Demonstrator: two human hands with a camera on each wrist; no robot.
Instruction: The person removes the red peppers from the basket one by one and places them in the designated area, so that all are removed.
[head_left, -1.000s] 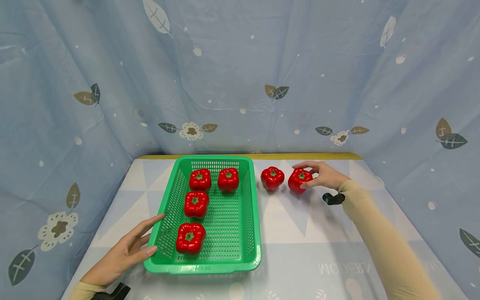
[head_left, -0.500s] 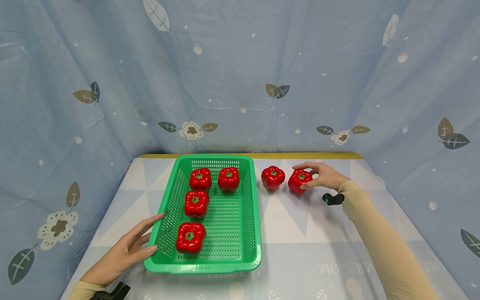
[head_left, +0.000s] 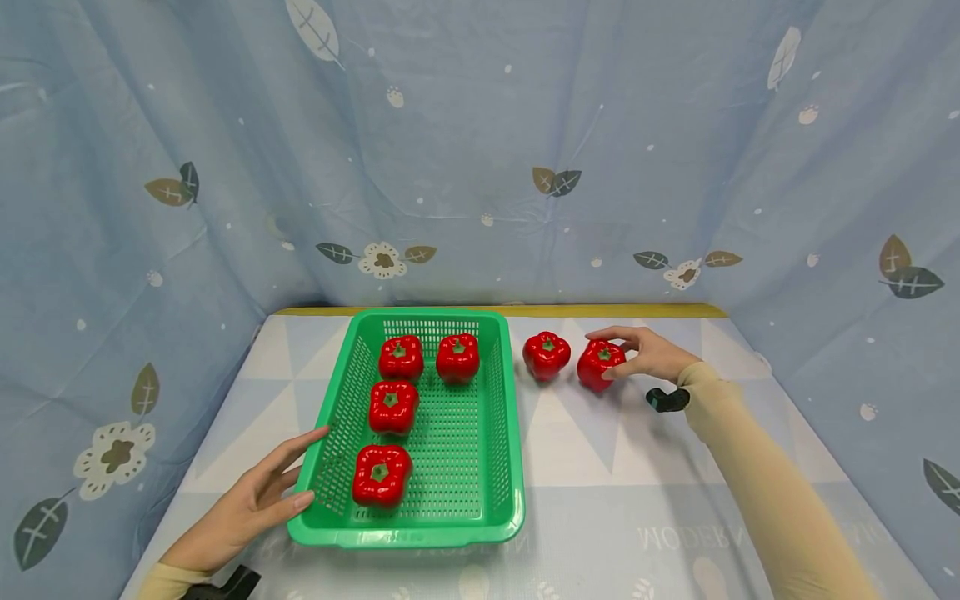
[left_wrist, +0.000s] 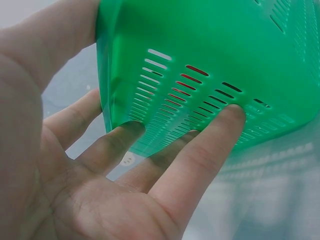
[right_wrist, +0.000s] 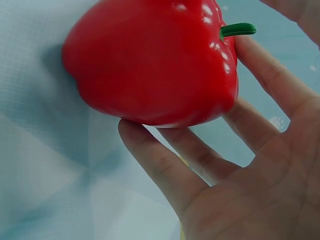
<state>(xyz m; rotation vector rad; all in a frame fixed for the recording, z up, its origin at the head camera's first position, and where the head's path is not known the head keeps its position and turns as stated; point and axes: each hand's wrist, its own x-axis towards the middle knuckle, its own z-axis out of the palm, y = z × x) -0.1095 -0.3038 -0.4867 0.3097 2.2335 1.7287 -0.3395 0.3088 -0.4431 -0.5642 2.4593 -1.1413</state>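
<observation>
Right hand (head_left: pixel 651 353) gripping red pepper (head_left: pixel 596 368), cropped in wrist view, left hand (head_left: pixel 243 504) touching green basket (head_left: pixel 450 450), fingers (left_wrist: pixel 197 165) spread, some hidden behind rim (head_left: pixel 334 385)

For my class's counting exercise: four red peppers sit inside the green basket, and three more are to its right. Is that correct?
Not quite: the head view shows two red peppers, not three, to the right. Four peppers do sit inside the green basket.

Red peppers (head_left: pixel 393 408), green basket (head_left: pixel 420 537), blue leaf-and-flower-patterned curtain (head_left: pixel 480 125).
</observation>
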